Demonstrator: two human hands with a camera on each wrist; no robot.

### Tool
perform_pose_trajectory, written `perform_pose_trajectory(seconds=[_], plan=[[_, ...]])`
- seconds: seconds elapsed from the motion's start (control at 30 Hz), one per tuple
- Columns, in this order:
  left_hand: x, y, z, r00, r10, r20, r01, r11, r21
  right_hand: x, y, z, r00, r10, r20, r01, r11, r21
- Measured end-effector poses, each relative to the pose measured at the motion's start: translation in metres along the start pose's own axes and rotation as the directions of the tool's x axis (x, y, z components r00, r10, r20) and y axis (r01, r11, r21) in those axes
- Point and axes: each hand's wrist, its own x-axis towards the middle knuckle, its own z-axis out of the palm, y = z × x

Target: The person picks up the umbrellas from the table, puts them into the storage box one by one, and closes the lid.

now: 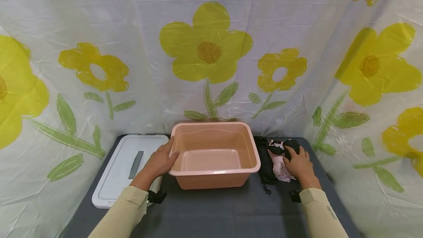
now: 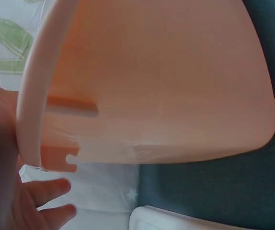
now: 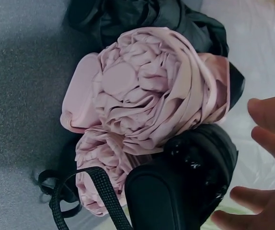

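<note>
A pink-orange plastic basin (image 1: 211, 183) stands in the middle of the table, with nothing visible inside. My left hand (image 1: 162, 159) holds its left rim, thumb over the inner side; in the left wrist view, fingers (image 2: 51, 191) show outside below the rim. On the right lie several folded umbrellas, bunched together. A pink umbrella (image 3: 142, 91) shows its gathered canopy in the right wrist view, beside a black umbrella (image 3: 152, 196) with a wrist strap. My right hand (image 1: 300, 164) hovers over this pile, its fingers (image 3: 271, 143) spread and apart from the umbrellas.
A white lidded box (image 1: 115, 168) with a grey handle (image 1: 135, 164) stands left of the basin. Dark grey cloth (image 1: 211, 212) covers the table. A white curtain (image 1: 145, 94) with yellow flowers hangs behind and at both sides.
</note>
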Motion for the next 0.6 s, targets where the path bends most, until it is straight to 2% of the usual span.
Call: perform_pose_trajectory(seconds=[0.17,0.3,0.47,0.6], plan=[[0.004,-0.003,0.0,0.996,-0.041,0.083,0.05,0.992,-0.118,0.006,0.006,0.003,1.0,0.002,0.025,-0.003,1.0,0.013],[0.008,-0.005,0.0,0.99,-0.064,0.126,0.086,0.98,-0.18,0.011,0.01,0.004,0.998,0.006,0.065,-0.008,1.0,0.022],[0.011,-0.006,0.001,0.984,-0.068,0.167,0.111,0.958,-0.265,0.016,0.013,0.001,0.994,0.019,0.105,-0.021,1.0,0.01],[0.012,-0.008,0.0,0.981,-0.055,0.186,0.108,0.953,-0.285,0.022,0.014,-0.001,0.993,0.018,0.119,-0.019,1.0,0.012]])
